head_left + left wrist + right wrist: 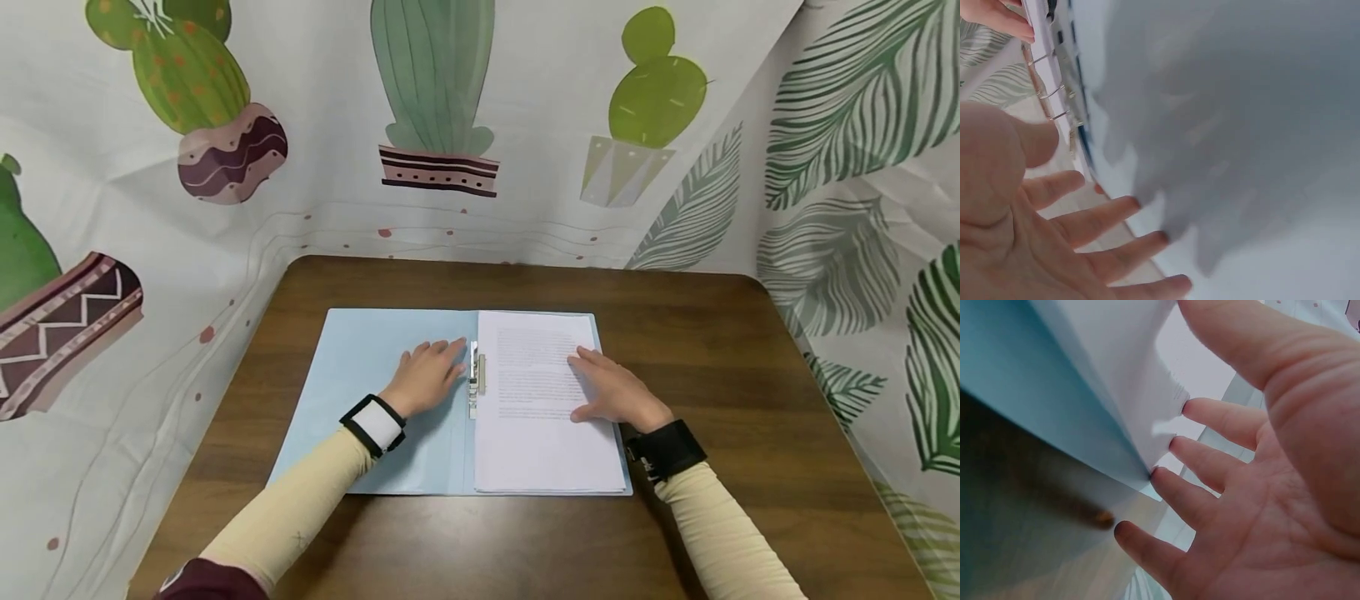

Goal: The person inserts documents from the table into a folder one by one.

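Observation:
A light blue folder (367, 350) lies opened flat on the wooden table. On its right half sits a stack of printed white paper (536, 458), beside a metal binder clip (473, 383) at the spine. My left hand (425, 377) is over the left cover with fingers spread toward the clip. The left wrist view shows that palm (1029, 231) holding nothing and the clip's metal prongs (1054, 90) through the paper edge. My right hand (617, 390) is at the stack's right edge, thumb and fingers extended. In the right wrist view its fingertips (1175, 442) meet the paper's edge.
The brown table (420, 550) extends on all sides of the folder, with rounded far corners. Behind it hangs a white cloth (322, 150) printed with cacti and leaves. A dark band (670, 450) wraps the right wrist, and a black and white one (375, 425) the left.

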A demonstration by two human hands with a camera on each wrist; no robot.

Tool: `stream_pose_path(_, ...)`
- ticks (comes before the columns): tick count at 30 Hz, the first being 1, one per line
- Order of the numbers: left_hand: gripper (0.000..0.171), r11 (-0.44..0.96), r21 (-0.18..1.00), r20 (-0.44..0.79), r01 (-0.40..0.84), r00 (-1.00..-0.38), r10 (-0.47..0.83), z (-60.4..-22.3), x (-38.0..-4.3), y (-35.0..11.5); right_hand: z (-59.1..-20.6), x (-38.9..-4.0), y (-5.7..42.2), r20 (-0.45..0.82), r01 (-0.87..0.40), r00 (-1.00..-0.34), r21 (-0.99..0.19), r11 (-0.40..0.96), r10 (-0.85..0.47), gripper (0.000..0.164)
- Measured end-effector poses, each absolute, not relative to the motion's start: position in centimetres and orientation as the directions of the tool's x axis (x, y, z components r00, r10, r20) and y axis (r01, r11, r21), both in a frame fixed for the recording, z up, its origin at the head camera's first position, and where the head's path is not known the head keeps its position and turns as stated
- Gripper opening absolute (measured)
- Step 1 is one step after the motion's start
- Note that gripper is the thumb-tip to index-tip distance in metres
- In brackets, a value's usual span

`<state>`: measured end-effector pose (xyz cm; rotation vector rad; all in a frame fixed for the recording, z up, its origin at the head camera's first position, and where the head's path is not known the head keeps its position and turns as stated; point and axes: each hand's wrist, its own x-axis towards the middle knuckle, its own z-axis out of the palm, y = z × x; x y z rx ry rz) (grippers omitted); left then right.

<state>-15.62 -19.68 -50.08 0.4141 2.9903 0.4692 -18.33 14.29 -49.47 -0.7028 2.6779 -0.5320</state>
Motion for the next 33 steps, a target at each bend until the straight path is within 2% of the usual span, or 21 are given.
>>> stream_pose_path(6,0.041,0.951,0.225,-0.062,0.214,-0.970,0.233,-49.2,-17.2,-18.0,-49.7,-18.2,13.8,-0.223,-0.393,-0.830,-0.418,0.819,-0.511,0.098)
stream_pose_path(15,0.027,0.972,0.190,-0.126,0.136,-0.979,0.161,-48.1,-17.8,-16.4,-49.8,-18.2,13.6,-0.220,-0.396,-0.833,-0.405,0.824,-0.508,0.097)
stream_pose_path(19,0.026,0.980,0.144,-0.078,0.138,-0.986,0.150,-48.7,-17.9,-15.7,-49.6,-18.3,13.7,-0.220,-0.384,-0.842,-0.396,0.834,-0.493,0.097)
stream_pose_path(24,0.026,0.982,0.111,0.056,0.150,-0.988,0.145,-49.7,-18.4,-15.4,-49.6,-18.3,13.9,-0.223,-0.370,-0.848,-0.403,0.837,-0.481,0.098)
stream_pose_path(28,0.021,0.966,0.175,0.151,0.192,-0.974,0.167,-49.8,-18.6,-15.7,-49.7,-18.3,13.9,-0.223,-0.369,-0.848,-0.403,0.837,-0.481,0.098)
stream_pose_path(33,0.011,0.898,0.356,0.209,0.259,-0.959,0.194,-49.0,-18.5,-16.4,-49.6,-18.3,13.9,-0.217,-0.381,-0.845,-0.396,0.835,-0.489,0.098)
